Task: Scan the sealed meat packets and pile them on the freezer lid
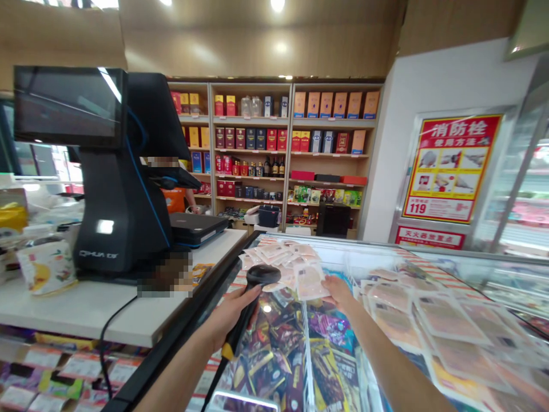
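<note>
My left hand (231,312) is wrapped round the handle of a black barcode scanner (262,274) with a yellow band low on its grip and a cable trailing down. Between its fingers my right hand (338,293) pinches the edge of a flat clear packet (309,280), pale pink inside. The scanner's head is just left of that packet. Behind both lies a loose pile of similar packets (281,252) on the freezer's glass top. More flat packets (446,315) are spread over the glass to the right of my right arm.
Under the glass of the chest freezer (305,337) are many wrapped ice creams. To the left, a black checkout terminal (122,212) stands on a white counter (141,315). Shelves of boxed bottles (253,137) line the back wall. Someone in orange (175,200) is partly hidden behind the terminal.
</note>
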Tool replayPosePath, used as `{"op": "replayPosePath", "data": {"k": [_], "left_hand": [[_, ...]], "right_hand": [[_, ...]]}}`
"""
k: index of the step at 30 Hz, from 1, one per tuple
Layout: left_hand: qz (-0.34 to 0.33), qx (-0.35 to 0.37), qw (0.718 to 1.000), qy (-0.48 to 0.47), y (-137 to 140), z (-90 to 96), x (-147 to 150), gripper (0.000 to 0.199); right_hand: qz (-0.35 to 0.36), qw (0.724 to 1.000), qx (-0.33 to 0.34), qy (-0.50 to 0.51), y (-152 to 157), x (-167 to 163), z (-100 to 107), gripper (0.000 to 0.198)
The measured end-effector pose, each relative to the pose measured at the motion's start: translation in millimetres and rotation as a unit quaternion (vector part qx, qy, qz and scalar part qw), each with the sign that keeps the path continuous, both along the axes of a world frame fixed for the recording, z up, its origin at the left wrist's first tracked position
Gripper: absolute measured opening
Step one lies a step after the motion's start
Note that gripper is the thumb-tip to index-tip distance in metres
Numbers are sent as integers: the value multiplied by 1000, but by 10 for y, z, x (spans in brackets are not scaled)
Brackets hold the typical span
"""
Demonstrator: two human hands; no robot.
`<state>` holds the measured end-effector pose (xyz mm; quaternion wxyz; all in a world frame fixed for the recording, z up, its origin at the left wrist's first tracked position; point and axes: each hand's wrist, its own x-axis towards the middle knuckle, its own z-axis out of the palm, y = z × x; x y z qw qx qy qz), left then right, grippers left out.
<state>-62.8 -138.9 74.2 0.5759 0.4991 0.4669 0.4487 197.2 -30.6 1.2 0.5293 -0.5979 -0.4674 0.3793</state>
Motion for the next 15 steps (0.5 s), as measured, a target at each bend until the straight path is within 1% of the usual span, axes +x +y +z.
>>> {"op": "replayPosePath", "data": {"k": [3,6,8,11,15], "left_hand": [[-46,-3,999,-3,-19,-7,122,33],[-89,-6,996,9,-19,-9,257,33],[-105,-8,994,13,-16,5,342,33],[-114,-11,993,0,-11,43,436,33],[-121,-29,992,-10,-12,85,484,32]], "right_hand": [[-15,999,11,38,-169,183,-39,10],[-35,997,55,49,-259,308,-94,16],[-52,995,82,32,-274,353,-135,18],[-79,991,106,-20,-267,379,-188,18],[-105,985,104,-87,-263,379,-223,20]]}}
